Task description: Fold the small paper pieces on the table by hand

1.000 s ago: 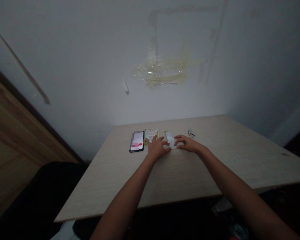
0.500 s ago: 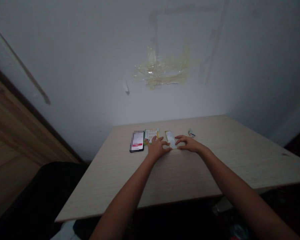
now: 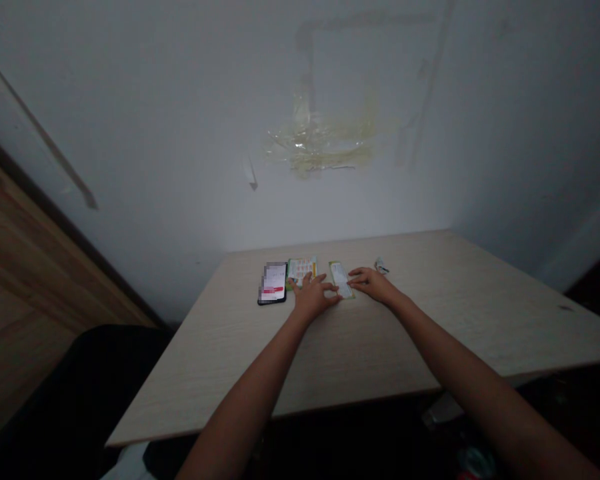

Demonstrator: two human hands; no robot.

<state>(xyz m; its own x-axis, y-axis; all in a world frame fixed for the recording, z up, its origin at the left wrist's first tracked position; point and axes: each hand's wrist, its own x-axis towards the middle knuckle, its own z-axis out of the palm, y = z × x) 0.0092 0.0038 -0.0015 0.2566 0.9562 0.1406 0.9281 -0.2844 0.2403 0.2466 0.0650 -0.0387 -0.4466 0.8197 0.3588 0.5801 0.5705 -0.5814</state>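
Note:
A narrow printed paper leaflet (image 3: 341,277), white with green-yellow edges, lies flat on the table between my hands. My left hand (image 3: 312,295) has its fingers spread, with the thumb and a fingertip at the leaflet's near left edge; other fingertips reach over a second printed sheet (image 3: 303,265). On the other side, my right hand (image 3: 374,285) has its thumb and fingers drawn close together at the leaflet's right edge. Whether the leaflet is folded or a single strip, I cannot tell.
A lit phone (image 3: 274,283) lies left of the printed sheet. A small crumpled wrapper (image 3: 381,266) sits behind my right hand. The pale wooden table (image 3: 220,347) meets a wall (image 3: 180,133) with old tape on it. A dark chair-like shape (image 3: 95,387) stands at left.
My right thumb and fingers have come closer together, and the thumb has shifted away from the leaflet's near corner. My left hand stays almost in place at the leaflet.

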